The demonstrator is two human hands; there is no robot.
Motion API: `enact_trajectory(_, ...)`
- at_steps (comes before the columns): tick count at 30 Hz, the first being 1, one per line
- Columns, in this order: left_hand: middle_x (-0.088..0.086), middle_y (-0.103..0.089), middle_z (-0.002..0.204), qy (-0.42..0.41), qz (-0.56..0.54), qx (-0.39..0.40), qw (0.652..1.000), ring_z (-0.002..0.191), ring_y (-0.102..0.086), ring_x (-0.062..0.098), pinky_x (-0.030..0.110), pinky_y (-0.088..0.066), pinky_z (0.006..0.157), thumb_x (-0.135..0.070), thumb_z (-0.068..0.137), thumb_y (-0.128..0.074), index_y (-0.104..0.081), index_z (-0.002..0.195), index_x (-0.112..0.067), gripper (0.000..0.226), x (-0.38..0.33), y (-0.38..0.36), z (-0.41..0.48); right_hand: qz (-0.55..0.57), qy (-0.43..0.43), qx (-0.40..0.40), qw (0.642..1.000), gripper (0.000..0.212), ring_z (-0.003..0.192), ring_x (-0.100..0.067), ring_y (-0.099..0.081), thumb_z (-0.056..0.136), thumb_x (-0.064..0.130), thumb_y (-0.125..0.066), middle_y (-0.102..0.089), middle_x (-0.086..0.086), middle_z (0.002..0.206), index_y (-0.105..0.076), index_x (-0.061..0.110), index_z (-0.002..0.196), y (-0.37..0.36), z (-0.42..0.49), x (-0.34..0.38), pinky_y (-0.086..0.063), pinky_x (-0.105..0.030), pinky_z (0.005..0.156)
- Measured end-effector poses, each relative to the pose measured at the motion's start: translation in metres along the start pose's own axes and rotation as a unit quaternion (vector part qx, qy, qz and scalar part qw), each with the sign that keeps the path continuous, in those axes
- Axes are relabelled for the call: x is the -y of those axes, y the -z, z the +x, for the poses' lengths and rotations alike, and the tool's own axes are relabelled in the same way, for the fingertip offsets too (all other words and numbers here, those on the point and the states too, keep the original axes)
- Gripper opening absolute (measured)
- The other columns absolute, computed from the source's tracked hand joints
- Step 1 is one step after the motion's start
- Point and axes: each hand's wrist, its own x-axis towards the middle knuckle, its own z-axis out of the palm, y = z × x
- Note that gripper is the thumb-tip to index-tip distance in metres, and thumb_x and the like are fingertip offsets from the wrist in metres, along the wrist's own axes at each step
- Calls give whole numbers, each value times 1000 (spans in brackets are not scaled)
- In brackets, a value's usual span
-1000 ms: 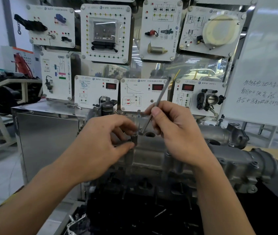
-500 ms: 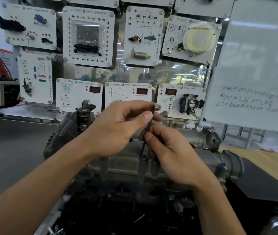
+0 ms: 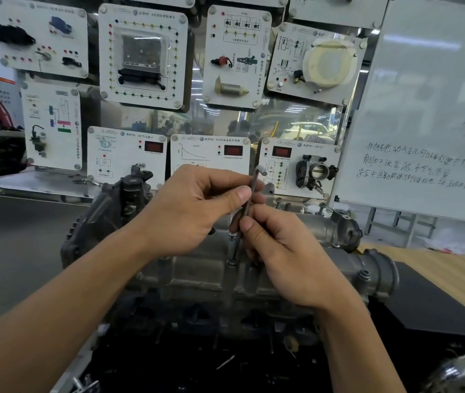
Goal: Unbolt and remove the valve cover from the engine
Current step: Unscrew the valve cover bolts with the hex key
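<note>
Above the valve cover [image 3: 197,273], both forearms reach in, the left hand [image 3: 197,205] pinching the near-upright hex key [image 3: 252,184] high, the right hand [image 3: 282,251] pinching it lower.

VW logo [image 3: 299,144] on display panel [image 3: 322,151]

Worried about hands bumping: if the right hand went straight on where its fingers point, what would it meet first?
Most likely the left hand, which pinches the L-shaped tool just above where the right hand grips it; they look close, though depth is hard to judge.
</note>
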Motion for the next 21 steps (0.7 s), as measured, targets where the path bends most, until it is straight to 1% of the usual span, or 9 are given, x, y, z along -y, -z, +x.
enact_trajectory(3,-4,-77,98,-4,-9,-1,1000,98,-72,9,15,-53,84,-10,91,-58,-72,107,-12,21,0,0,0,-4,7,1,1000,23,60,-29,-50,102,28,-45,-53,-12,65,-60,31,85,1,-1,1,-43,-44,55)
enact_trajectory(5,-1,-77,101,-2,-8,7,1000,100,-71,9,17,-53,85,-8,93,-57,-71,108,-11,21,1,0,0,-14,7,4,1000,23,60,-29,-50,103,25,-45,-53,-13,66,-59,30,86,1,-1,1,-43,-44,55)
enact_trajectory(10,1,-77,99,1,-5,15,1000,98,-72,12,24,-57,84,-5,94,-56,-70,108,-8,20,3,-3,-2,-2,2,4,1000,24,53,-12,-44,102,23,-49,-48,4,58,-64,27,84,1,0,1,-41,-34,51)
enact_trajectory(12,3,-77,94,-9,-12,3,1000,93,-73,14,22,-57,81,-9,89,-61,-72,102,-7,17,3,-3,-2,14,8,-19,1000,26,51,-7,-43,100,22,-55,-47,2,53,-68,19,77,0,-1,1,-37,-27,49)
enact_trajectory(14,4,-78,88,-17,-16,-11,1000,88,-75,16,22,-57,78,-14,84,-66,-73,97,-8,16,3,-4,-1,33,21,-45,998,27,53,-20,-48,96,21,-63,-55,-10,56,-70,6,74,-3,-1,1,-41,-33,52)
enact_trajectory(15,3,-78,85,-20,-12,-19,1000,85,-75,17,22,-58,76,-16,81,-68,-74,94,-10,15,3,-4,0,42,27,-56,997,26,56,-27,-51,93,20,-67,-58,-15,58,-71,4,72,-4,0,1,-43,-36,54)
enact_trajectory(17,1,-78,80,-24,3,-29,999,80,-75,16,22,-58,72,-19,78,-71,-75,89,-14,13,4,-3,1,56,28,-78,995,23,53,-29,-49,88,19,-73,-59,-19,59,-73,5,70,-6,-1,1,-41,-37,51)
enact_trajectory(18,0,-77,78,-26,8,-33,999,78,-75,16,22,-58,71,-21,77,-73,-75,87,-15,12,4,-2,2,65,23,-93,993,19,50,-27,-46,86,18,-75,-60,-19,58,-74,8,70,-6,-1,2,-39,-33,48)
enact_trajectory(21,1,-76,75,-31,17,-41,999,72,-74,15,22,-58,67,-23,71,-77,-74,80,-14,13,5,3,4,96,9,-123,988,9,48,-5,-47,78,17,-82,-67,-7,57,-77,17,70,-5,-1,4,-38,-16,47)
